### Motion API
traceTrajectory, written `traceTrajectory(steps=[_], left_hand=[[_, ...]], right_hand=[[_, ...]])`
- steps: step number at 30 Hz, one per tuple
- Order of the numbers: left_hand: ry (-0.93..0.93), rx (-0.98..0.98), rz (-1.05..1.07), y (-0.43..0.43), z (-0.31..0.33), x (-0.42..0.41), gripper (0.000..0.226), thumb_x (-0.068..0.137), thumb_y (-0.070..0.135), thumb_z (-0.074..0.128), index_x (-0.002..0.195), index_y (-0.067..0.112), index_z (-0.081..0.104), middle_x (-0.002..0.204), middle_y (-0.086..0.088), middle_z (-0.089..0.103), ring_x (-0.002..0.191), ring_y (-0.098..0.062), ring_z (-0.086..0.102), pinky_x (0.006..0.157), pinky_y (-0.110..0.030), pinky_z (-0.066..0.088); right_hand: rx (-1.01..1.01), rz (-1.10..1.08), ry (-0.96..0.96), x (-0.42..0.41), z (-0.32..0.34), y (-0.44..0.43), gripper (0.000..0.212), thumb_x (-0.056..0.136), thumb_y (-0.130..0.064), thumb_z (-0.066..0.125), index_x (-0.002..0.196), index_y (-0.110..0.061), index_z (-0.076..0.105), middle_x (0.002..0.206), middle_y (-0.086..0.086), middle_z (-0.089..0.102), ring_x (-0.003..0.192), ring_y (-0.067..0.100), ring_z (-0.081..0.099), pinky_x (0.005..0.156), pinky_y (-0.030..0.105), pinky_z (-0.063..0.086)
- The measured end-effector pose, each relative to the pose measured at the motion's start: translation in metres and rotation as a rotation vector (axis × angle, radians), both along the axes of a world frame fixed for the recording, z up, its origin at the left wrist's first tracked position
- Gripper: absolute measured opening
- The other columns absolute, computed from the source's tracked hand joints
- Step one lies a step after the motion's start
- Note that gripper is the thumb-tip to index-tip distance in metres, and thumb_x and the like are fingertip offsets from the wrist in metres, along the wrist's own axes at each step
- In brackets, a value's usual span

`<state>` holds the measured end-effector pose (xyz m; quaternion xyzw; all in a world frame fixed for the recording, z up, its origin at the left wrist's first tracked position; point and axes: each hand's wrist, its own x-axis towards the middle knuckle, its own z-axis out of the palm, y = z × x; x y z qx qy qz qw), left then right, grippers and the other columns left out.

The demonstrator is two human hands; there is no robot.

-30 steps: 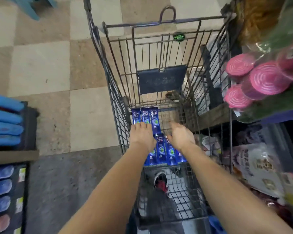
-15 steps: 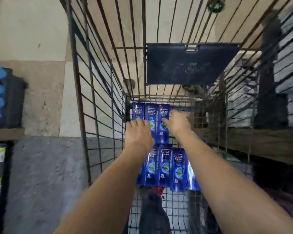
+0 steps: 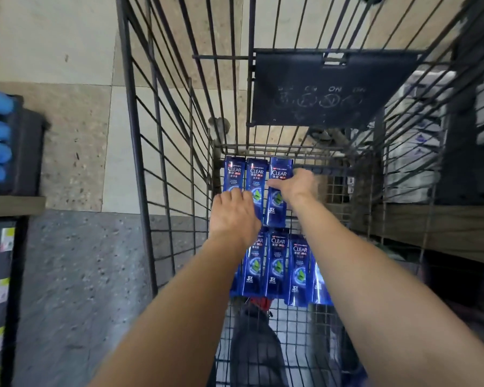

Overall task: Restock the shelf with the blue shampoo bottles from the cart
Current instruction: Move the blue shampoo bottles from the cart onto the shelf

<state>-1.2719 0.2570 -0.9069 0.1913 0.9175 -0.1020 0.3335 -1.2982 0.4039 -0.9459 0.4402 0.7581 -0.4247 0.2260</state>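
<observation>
Checkered tile floor [image 3: 76, 152] is showing through the wire cart [image 3: 134, 129], with a dark placard [image 3: 327, 90] hanging on its far wall. All the blue shampoo bottles [image 3: 278, 263] are lying flat on the cart bottom in two rows, three in the far row and the near row running partly under my forearms.

Since half a second ago I am leaning in closer. My right hand [image 3: 296, 185] is no longer just hovering. Its thumb is now crossing the face of the rightmost far-row bottle [image 3: 280, 171] and its fingers are wrapping the far edge. That bottle is sitting slightly askew from its neighbours.

My left hand [image 3: 234, 216] is lying over the lower ends of the other two far-row bottles. Its fingers are hidden, so I cannot tell whether it is gripping.

I am reading this as the first pick starting. Nothing is leaving the cart yet, so all the shelving is waiting.
</observation>
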Motion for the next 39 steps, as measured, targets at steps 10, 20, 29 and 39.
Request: traceTrajectory(steps=[10,20,29,39], left_hand=[[0.073,0.121,0.017,0.006,0.105,0.017,0.053,0.101,0.041,0.047,0.141,0.008,0.037,0.139,-0.017,0.047,0.131,-0.034,0.046,0.115,-0.048,0.036],[0.251,0.262,-0.179,-0.048,0.253,0.088,0.050,0.098,0.047,0.046,0.133,0.011,0.045,0.132,-0.014,0.053,0.122,-0.033,0.050,0.105,-0.046,0.041],[0.274,0.380,-0.509,-0.091,0.360,0.203,0.056,0.091,0.050,0.047,0.134,0.013,0.047,0.133,-0.014,0.053,0.124,-0.036,0.049,0.106,-0.049,0.039],[0.300,0.456,-0.881,-0.071,0.419,0.389,0.053,0.091,0.053,0.048,0.128,0.015,0.050,0.128,-0.013,0.056,0.118,-0.036,0.054,0.098,-0.044,0.042]], right_hand=[[0.088,0.011,0.315,0.055,0.123,0.006,0.020,0.076,-0.023,0.084,0.091,-0.019,0.071,0.076,-0.005,0.067,0.058,-0.005,0.052,0.045,0.006,0.035],[0.369,0.005,0.485,0.178,0.313,-0.044,0.032,0.077,-0.034,0.081,0.105,-0.020,0.074,0.083,-0.004,0.067,0.076,0.012,0.059,0.063,0.019,0.036],[0.476,-0.239,0.557,0.346,0.438,-0.104,0.027,0.074,-0.031,0.081,0.100,-0.023,0.076,0.089,-0.001,0.076,0.081,0.015,0.068,0.074,0.033,0.052],[0.626,-0.474,0.491,0.587,0.508,-0.140,0.037,0.078,-0.031,0.079,0.113,-0.023,0.073,0.100,0.001,0.076,0.092,0.018,0.069,0.079,0.036,0.055]])
